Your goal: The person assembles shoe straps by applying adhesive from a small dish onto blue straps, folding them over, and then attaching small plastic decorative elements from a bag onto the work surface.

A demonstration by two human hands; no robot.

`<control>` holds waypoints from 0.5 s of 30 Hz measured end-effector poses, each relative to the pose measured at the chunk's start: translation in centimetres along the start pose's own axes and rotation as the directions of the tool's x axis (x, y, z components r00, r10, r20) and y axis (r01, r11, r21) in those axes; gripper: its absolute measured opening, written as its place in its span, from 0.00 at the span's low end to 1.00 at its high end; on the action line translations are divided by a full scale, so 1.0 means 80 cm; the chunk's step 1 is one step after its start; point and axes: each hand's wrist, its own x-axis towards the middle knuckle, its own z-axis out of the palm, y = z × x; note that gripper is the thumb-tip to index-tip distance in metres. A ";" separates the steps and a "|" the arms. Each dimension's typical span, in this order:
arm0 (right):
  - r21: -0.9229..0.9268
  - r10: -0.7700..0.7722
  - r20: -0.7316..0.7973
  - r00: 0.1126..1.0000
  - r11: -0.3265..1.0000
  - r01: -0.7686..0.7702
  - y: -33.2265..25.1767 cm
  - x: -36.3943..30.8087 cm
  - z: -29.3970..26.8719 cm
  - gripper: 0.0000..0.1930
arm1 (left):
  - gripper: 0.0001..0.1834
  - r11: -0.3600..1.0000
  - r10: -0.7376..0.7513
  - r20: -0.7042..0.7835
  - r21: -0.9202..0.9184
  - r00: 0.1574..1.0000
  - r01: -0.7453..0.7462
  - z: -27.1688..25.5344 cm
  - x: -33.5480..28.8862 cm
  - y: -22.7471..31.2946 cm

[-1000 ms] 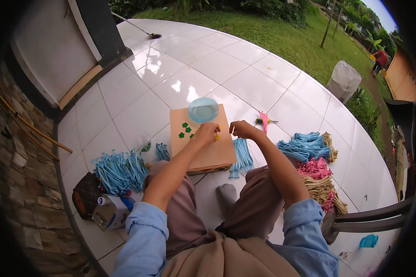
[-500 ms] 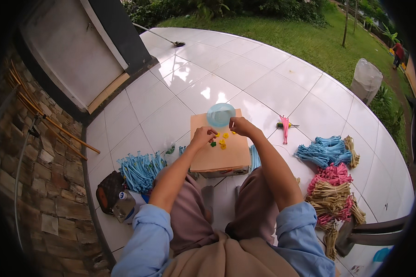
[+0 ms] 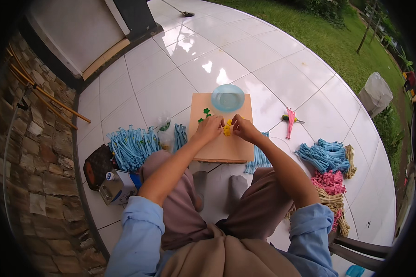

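We sit on the tiled floor [image 3: 162, 92], knees bent, feet just short of a tan board [image 3: 226, 145]. Our left hand [image 3: 209, 129] and right hand [image 3: 243, 128] meet over the board, fingers pinched together on a small yellow piece [image 3: 227, 129] between them. Green bits [image 3: 204, 115] lie just beyond the left hand. A blue bowl [image 3: 228, 98] sits at the board's far edge. Blue bundles [image 3: 131, 147] lie to our left, pink ones [image 3: 329, 181] to our right.
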 end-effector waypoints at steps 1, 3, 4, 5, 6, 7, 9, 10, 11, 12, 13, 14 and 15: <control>-0.002 0.039 -0.015 0.999 0.999 -0.039 -0.004 0.001 0.002 0.16 | 0.11 1.000 -0.009 0.004 -0.003 1.000 0.009 -0.001 0.002 -0.003; 0.000 0.080 -0.019 0.997 0.997 -0.080 -0.010 0.004 0.013 0.17 | 0.14 0.995 0.103 0.015 -0.003 0.995 -0.103 -0.002 0.003 -0.008; -0.043 0.087 -0.049 0.995 0.995 -0.090 -0.008 0.007 0.016 0.18 | 0.14 0.995 0.103 0.016 -0.006 0.995 -0.103 -0.001 0.005 -0.007; -0.087 0.094 -0.080 0.992 0.991 -0.100 -0.006 0.009 0.020 0.18 | 0.14 0.992 0.121 0.005 0.025 0.993 -0.121 -0.001 0.007 -0.007; -0.088 0.097 -0.079 0.992 0.991 -0.104 -0.005 0.010 0.024 0.18 | 0.15 0.989 0.140 -0.005 0.055 0.990 -0.140 0.000 0.008 -0.006; -0.110 0.050 -0.120 0.991 0.992 -0.064 -0.007 0.012 0.029 0.18 | 0.15 0.989 0.137 -0.006 0.053 0.991 -0.136 0.000 0.008 -0.010; -0.135 0.003 -0.156 0.988 0.991 -0.024 -0.009 0.015 0.034 0.18 | 0.14 0.986 0.147 -0.014 0.084 0.989 -0.145 0.001 0.009 -0.018; -0.095 0.054 -0.159 0.986 0.993 -0.070 -0.010 0.015 0.032 0.19 | 0.14 0.986 0.147 -0.016 0.078 0.989 -0.145 0.000 0.010 -0.017; -0.055 0.106 -0.160 0.981 0.992 -0.116 -0.011 0.016 0.030 0.19 | 0.14 0.989 0.128 0.008 0.073 0.992 -0.129 0.001 0.011 -0.013; -0.060 0.108 -0.158 0.982 0.991 -0.119 -0.011 0.017 0.025 0.19 | 0.14 0.991 0.111 0.033 0.068 0.993 -0.113 0.001 0.012 -0.010; -0.015 0.206 -0.098 0.974 0.978 -0.209 -0.011 0.018 0.017 0.20 | 0.14 0.992 0.111 0.032 0.061 0.993 -0.113 0.002 0.012 -0.008; 0.024 0.300 -0.033 0.953 0.954 -0.300 -0.010 0.017 0.010 0.21 | 0.13 0.990 0.117 0.009 0.079 0.993 -0.118 0.003 0.012 -0.006; 0.019 0.305 -0.032 0.952 0.952 -0.305 -0.009 0.015 0.002 0.21 | 0.12 0.988 0.124 -0.014 0.097 0.992 -0.122 0.005 0.012 -0.003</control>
